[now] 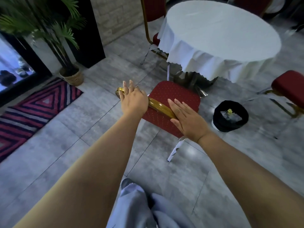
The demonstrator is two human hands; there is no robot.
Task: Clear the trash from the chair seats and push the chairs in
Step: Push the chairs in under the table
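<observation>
Both hands rest on the gold top rail of the red chair. The left hand lies over the rail's left end, fingers loosely spread; the right hand lies flat and wide at its right end.

We see a floor of large grey stone-look tiles with thin dark joints, catching a soft glare at lower centre right. At the upper left of the frame a palm plant stands in a woven basket pot, in front of a black panel. Beside it runs a pale stacked-stone wall. A glass door or window glows bluish at the far left edge. A red, black and grey striped rug lies at middle left. The light is dim and cool.
</observation>
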